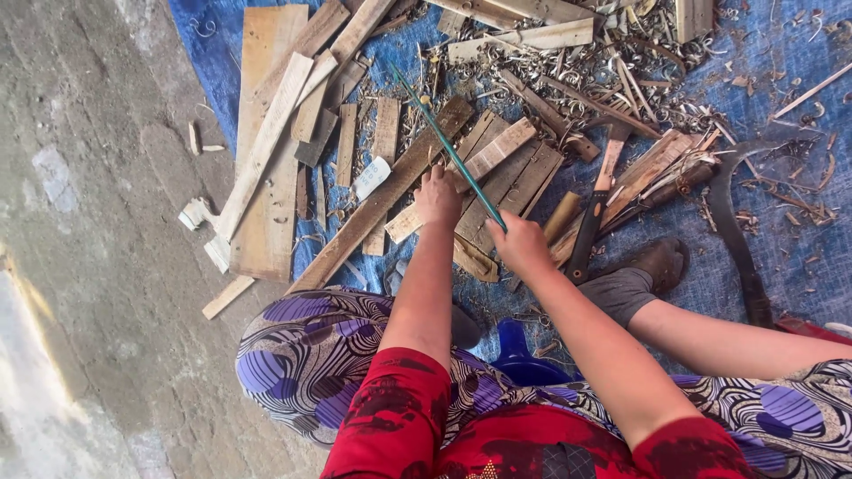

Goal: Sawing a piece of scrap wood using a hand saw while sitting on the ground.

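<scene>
- Blue tarp [781, 257] is spread over a grey concrete floor [98, 266]; the tarp covers the far and right part of the scene, the bare floor the left.
- Wood slats [266, 177] are scattered flat on the tarp, the longest planks lying at the far left, shorter pieces near the centre.
- Shavings [621, 80] are piled at the far right of centre, among thin strips.
- A green rod [448, 151], thin and straight, is held by both hands; it runs diagonally from the near right up to the far left, above the slats.
- The left hand [437, 197] is closed around the rod at about mid-length, knuckles upward, just above a slat.
- The right hand [522, 244] is closed around the near end of the rod, close beside the left hand but not touching it.
- A dark-handled knife [593, 213] lies on the tarp just right of the right hand, blade end pointing far.
- A curved dark blade [732, 231] lies further right, well apart from both hands.
- A blue container [519, 355] is seen between the knees, near the body.
- Patterned purple cloth [302, 355] covers the legs; red sleeves [390, 417] cover the upper arms.
</scene>
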